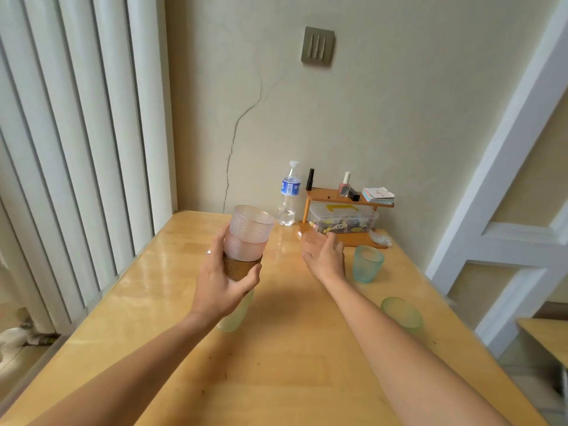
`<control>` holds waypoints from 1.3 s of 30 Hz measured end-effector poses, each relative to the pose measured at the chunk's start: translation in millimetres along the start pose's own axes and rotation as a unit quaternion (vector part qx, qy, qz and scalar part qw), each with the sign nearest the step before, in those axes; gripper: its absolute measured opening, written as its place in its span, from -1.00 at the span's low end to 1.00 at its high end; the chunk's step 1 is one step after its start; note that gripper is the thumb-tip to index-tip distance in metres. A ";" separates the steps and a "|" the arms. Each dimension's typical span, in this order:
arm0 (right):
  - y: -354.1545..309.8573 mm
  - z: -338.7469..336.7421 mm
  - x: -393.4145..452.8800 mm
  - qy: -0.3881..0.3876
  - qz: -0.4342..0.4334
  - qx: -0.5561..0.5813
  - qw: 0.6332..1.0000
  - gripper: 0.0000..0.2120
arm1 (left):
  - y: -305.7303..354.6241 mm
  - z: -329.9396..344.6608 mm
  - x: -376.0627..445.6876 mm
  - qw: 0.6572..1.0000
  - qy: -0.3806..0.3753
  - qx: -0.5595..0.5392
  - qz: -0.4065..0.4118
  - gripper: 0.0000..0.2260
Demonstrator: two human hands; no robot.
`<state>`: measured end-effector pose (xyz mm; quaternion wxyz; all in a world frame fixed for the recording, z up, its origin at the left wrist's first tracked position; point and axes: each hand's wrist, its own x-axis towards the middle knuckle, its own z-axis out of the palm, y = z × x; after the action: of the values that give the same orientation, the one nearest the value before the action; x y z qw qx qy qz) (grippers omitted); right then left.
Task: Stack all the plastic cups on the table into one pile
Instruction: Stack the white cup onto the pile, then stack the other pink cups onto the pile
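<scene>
My left hand (222, 282) holds a pile of cups (248, 241) above the wooden table (285, 358): two frosted pink cups nested in a brown one. A pale green cup (238, 315) stands on the table, partly hidden under that hand. My right hand (325, 256) wraps around an orange-pink cup (312, 239) further back; whether that cup rests on the table I cannot tell. To its right stands a teal cup (368, 264), and nearer the right edge a yellow-green cup (402, 313) leans.
At the back by the wall stand a water bottle (289, 195) and a small wooden shelf (347, 199) with bottles, cards and a clear plastic box (342, 218). A white radiator (76, 149) runs along the left; the table's right edge drops off near a white door frame.
</scene>
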<state>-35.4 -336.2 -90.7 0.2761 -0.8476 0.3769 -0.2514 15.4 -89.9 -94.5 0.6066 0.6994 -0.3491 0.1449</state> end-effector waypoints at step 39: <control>-115.3 -89.9 -38.9 0.075 -0.258 0.218 0.938 -0.32 | 4.9 12.8 9.4 0.994 -0.102 0.035 0.018 -0.16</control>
<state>-57.7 -266.0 41.5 0.3502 -0.8136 0.1009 -0.4530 16.1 -105.1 -87.7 0.5407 0.7249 -0.4159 0.0958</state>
